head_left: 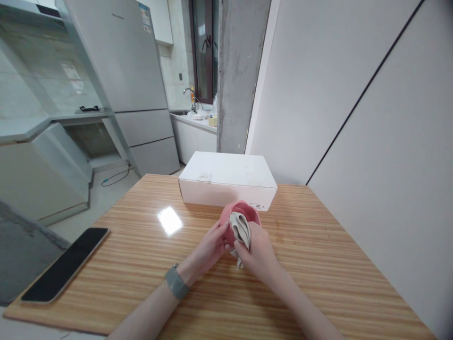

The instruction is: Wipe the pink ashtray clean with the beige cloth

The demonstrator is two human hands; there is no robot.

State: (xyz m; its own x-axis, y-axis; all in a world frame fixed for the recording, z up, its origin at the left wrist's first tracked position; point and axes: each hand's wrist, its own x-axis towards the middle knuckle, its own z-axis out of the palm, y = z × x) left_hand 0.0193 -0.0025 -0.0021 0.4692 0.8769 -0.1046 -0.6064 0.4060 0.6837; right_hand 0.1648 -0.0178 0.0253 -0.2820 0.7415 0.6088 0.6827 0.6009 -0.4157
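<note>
A pink bowl (pixel 236 207) with a wavy rim is held above the wooden table, tilted so that part of its inside shows. My left hand (pixel 213 242) grips the bowl's left side, fingers closed on its wall. A folded beige cloth (pixel 239 226) is pinched in my right hand (pixel 257 245). The cloth lies over the near rim of the bowl, and a loose end hangs down below. My right fingers are partly hidden by the cloth and the bowl. A grey band circles my left wrist.
Behind the bowl stands a white box (pixel 230 170) on the wooden table (pixel 311 264). A flat black panel (pixel 67 264) lies at the table's left edge. A white wall (pixel 354 118) borders the table on the right. Farther back are a fridge (pixel 123 61) and a sink counter.
</note>
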